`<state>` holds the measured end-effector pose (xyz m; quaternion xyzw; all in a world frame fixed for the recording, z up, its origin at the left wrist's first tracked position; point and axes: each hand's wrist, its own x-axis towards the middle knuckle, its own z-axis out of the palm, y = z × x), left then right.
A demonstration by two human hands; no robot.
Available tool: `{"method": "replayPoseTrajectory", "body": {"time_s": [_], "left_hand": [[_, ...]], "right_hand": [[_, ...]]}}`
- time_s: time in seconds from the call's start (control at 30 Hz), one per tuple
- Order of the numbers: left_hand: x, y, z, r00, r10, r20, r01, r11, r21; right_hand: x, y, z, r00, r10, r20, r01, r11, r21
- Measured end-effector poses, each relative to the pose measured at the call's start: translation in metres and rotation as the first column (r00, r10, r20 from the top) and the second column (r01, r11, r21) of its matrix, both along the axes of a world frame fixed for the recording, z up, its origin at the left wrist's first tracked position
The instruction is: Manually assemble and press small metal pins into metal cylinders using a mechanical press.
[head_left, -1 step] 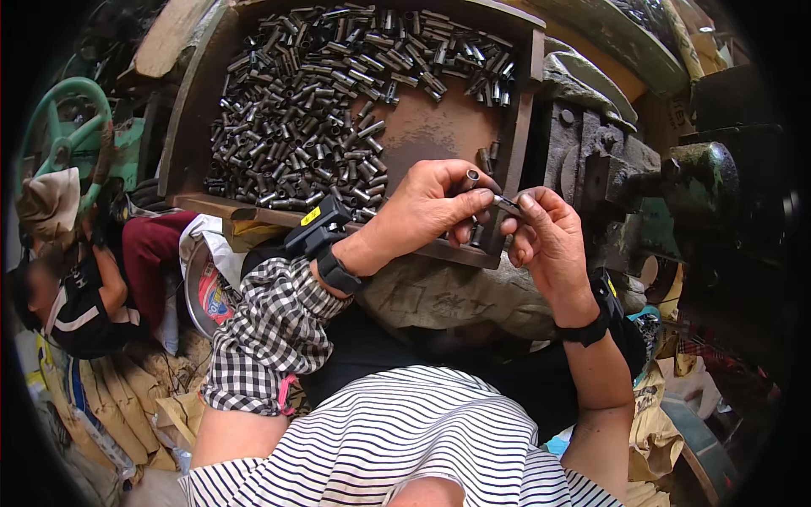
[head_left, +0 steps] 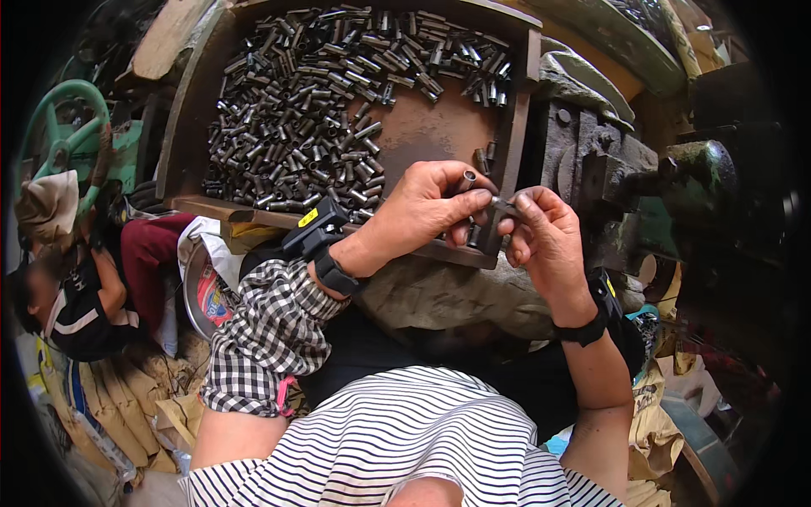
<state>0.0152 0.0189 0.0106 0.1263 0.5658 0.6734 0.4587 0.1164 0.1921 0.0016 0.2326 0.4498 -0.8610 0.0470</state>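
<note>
Basically, both hands sat over the near right corner of a shallow brown wooden tray [head_left: 514, 135], pinched closed. Left hand [head_left: 431, 203]: thumb against curled fingers, short open-ended dark metal tube [head_left: 466, 180] poking up between them. Right hand [head_left: 547, 228]: thumb and forefinger nipped on a slim dark metal piece [head_left: 505, 208] reaching to the left thumb tip; lower fingers curled. Couldn't tell if the slim piece was joined to anything, or if the left palm hid more.

Risks, my read: fingertips looked grimy, so a greasy pinch could have let either part slip. Tray edge was close, so a drop could have gone outside, onto the grey-green cloth [head_left: 456, 291]. A drop inside could have got lost among lookalikes.

Surface: scuffed brown tray floor, heap of short metal tubes [head_left: 296, 144] along the left and far sides, a few loose tubes [head_left: 484, 157] by the right wall. Room: greasy dark metal machine [head_left: 583, 152] at right, green spoked handwheel [head_left: 62, 145] far left, co-worker in a black top [head_left: 84, 317] below it in view.
</note>
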Motion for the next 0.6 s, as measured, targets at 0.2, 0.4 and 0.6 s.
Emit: {"method": "replayPoseTrajectory", "body": {"time_s": [0.2, 0.4, 0.6], "left_hand": [[0.004, 0.0, 0.015, 0.966, -0.128, -0.226, 0.093, 0.983, -0.16], [0.003, 0.003, 0.004, 0.997, -0.072, -0.022, 0.07, 0.995, -0.069], [-0.001, 0.009, 0.0, 0.998, -0.035, 0.054, 0.034, 0.999, 0.015]], "right_hand": [[0.001, 0.001, 0.011, 0.976, 0.217, 0.033, -0.22, 0.962, 0.164], [0.002, -0.005, 0.004, 0.985, 0.096, -0.145, -0.037, 0.93, 0.367], [0.01, -0.002, 0.022, 0.976, 0.116, -0.183, 0.031, 0.761, 0.648]]}}
